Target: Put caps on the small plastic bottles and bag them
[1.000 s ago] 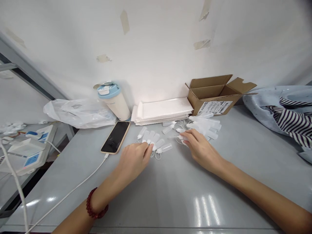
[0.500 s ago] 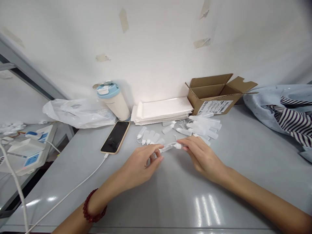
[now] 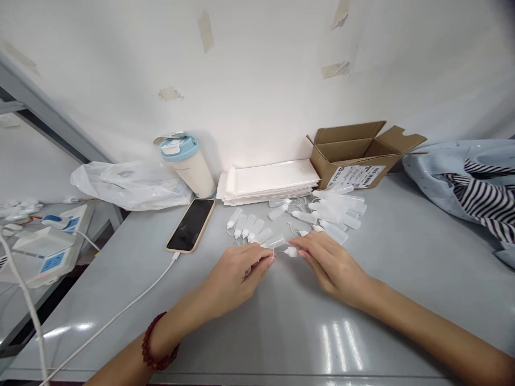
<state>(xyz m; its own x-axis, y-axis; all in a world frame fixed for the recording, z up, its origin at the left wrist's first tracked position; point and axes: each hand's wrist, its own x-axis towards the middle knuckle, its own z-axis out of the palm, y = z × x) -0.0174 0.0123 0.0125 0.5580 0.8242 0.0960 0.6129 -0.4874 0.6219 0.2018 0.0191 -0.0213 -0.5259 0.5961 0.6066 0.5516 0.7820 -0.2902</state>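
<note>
Near the middle of the grey table (image 3: 257,332), the right hand (image 3: 336,262) holds a small dropper bottle (image 3: 291,251), thumb and fingers clamped on its body, while the left hand (image 3: 237,271) has its thumb and forefinger pinched on a thin white strap (image 3: 275,246) facing the nozzle. Just beyond the hands lie a fanned row of similar bottles (image 3: 249,228) and, farther right, a looser pile (image 3: 338,210) before an open cardboard box (image 3: 350,155).

The right fingers (image 3: 309,244) hide most of one bottle (image 3: 291,251), and the view's edge crops the striped cloth (image 3: 483,195).
</note>
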